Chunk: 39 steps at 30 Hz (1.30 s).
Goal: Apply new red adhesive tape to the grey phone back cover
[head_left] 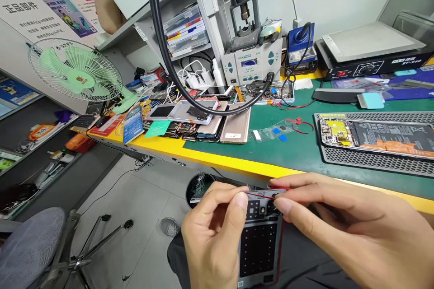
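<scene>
Above my lap I see the inner side of a phone back cover (258, 250), grey with black pads and a camera opening near the top. My left hand (217, 230) is closed at its upper left edge, thumb and fingers pinched. A thin red strip (260, 195) crosses the top of the cover between my two hands, and red also lines its right edge. My right hand (339, 221) pinches at the top right corner, with thumb and forefinger at the strip's end. Fingertips hide part of both grips. On the bench lies an opened phone (389, 140), its battery exposed.
A perforated mat (373, 162) lies under the opened phone. Stacked phones (235, 124), a parts tray (285, 92) and a soldering station (252, 63) stand farther back. A thick black cable (159, 40) arches across. Left are a green fan (79, 76) and a chair (37, 248).
</scene>
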Motion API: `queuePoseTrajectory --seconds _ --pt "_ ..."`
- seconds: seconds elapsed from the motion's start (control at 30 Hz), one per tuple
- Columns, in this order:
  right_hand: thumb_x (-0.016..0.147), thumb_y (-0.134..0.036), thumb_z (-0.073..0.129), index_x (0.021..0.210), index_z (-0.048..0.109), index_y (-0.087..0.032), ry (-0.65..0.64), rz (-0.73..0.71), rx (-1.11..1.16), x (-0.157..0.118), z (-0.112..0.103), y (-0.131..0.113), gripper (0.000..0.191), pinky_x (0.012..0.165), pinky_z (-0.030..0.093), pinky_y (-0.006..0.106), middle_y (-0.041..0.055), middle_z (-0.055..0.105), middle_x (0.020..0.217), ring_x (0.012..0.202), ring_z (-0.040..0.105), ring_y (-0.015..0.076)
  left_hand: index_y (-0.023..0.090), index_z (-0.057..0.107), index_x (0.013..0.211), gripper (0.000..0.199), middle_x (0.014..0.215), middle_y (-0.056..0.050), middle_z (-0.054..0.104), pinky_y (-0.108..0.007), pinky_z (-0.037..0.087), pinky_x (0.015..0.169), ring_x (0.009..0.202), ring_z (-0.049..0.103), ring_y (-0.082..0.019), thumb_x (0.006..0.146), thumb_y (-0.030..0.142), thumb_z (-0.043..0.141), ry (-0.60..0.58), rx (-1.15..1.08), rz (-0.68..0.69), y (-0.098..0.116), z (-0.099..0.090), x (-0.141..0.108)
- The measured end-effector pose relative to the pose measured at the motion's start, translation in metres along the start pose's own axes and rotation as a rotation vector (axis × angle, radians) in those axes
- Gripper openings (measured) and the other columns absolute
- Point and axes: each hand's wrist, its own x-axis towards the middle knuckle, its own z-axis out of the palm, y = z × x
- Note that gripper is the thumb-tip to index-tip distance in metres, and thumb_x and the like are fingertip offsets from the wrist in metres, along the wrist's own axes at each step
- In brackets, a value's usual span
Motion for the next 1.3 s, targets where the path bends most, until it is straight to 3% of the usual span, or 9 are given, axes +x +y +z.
queuePoseTrajectory --seconds 0.23,0.4,0.6,0.77,1.03,1.3 --pt "0.080 -0.046 0.086 0.076 0.087 -0.036 -0.049 0.052 0.024 0.003 -0.003 -0.002 0.011 0.074 0.067 0.018 -0.0015 0.085 0.090 0.080 0.083 0.0215 0.023 0.080 0.079 0.015 0.077 -0.001 0.066 -0.020 0.050 0.062 0.070 0.061 -0.013 0.091 0.030 0.076 0.021 0.031 0.031 0.001 0.001 -0.002" --pt "0.080 -0.043 0.084 0.075 0.086 -0.035 -0.105 0.144 0.094 0.005 -0.004 -0.005 0.010 0.056 0.064 0.015 -0.0009 0.085 0.088 0.075 0.083 0.0230 0.022 0.079 0.078 0.016 0.076 -0.001 0.066 -0.019 0.050 0.062 0.070 0.061 -0.013 0.091 0.031 0.076 0.033 0.044 0.020 0.002 0.003 -0.003" --pt "0.077 -0.041 0.084 0.072 0.086 -0.031 -0.116 0.210 0.146 0.007 -0.006 -0.006 0.012 0.049 0.062 0.017 0.0014 0.084 0.081 0.062 0.080 0.0226 0.024 0.078 0.078 0.014 0.077 -0.001 0.069 -0.020 0.052 0.063 0.070 0.063 -0.013 0.091 0.027 0.075 0.046 0.079 0.074 0.002 0.006 -0.002" --pt "0.082 -0.049 0.083 0.075 0.085 -0.028 -0.214 0.292 0.179 0.008 -0.015 -0.001 0.021 0.051 0.062 0.018 0.0028 0.085 0.083 0.073 0.082 0.0251 0.026 0.079 0.079 0.014 0.079 0.000 0.069 -0.019 0.052 0.062 0.073 0.063 -0.014 0.092 0.027 0.075 0.110 0.125 0.113 0.002 0.006 -0.002" --pt "0.082 -0.048 0.085 0.079 0.084 -0.030 -0.217 0.328 0.195 0.008 -0.016 -0.002 0.019 0.052 0.059 0.014 -0.0002 0.084 0.082 0.070 0.079 0.0199 0.025 0.079 0.077 0.015 0.077 0.000 0.066 -0.020 0.050 0.060 0.070 0.060 -0.014 0.091 0.030 0.076 0.085 0.077 0.035 0.004 0.004 -0.002" --pt "0.083 -0.046 0.083 0.076 0.084 -0.030 -0.198 0.299 0.156 0.008 -0.013 -0.004 0.018 0.047 0.057 0.015 -0.0004 0.083 0.081 0.071 0.080 0.0212 0.024 0.077 0.075 0.019 0.077 0.000 0.064 -0.021 0.048 0.062 0.070 0.059 -0.013 0.091 0.033 0.076 0.072 0.043 -0.046 0.007 0.002 -0.003"
